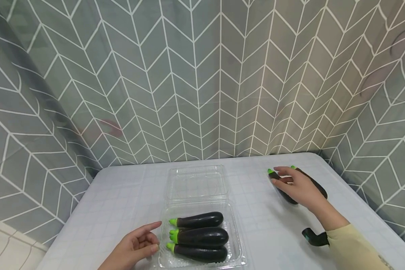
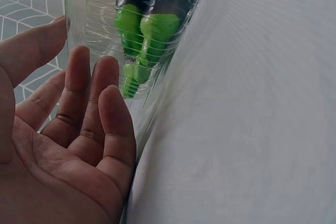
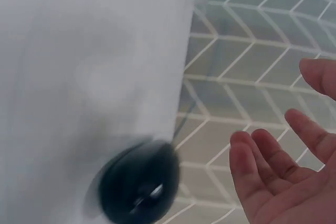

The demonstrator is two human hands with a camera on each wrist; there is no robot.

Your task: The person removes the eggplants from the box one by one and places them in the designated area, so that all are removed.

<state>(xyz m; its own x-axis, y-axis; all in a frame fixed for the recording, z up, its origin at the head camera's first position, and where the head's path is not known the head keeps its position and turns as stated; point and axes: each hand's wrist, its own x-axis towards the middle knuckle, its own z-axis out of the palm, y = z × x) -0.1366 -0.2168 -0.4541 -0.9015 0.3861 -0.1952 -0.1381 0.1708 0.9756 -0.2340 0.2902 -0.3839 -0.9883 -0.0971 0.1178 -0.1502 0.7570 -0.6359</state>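
Eggplants (image 1: 202, 237) are black, stems (image 1: 174, 236) bright green; the curtain (image 1: 206, 82) grey with white chevrons.

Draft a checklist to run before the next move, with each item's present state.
1. Lid folded back, container open: ok.
2. Three eggplants lying side by side inside: ok.
3. All eggplants packed: not ok; two loose eggplants lie on the table.
4. Right hand free: ok; it holds nothing.
5. Left hand steadying the container: cannot tell; it is beside it, contact unclear.
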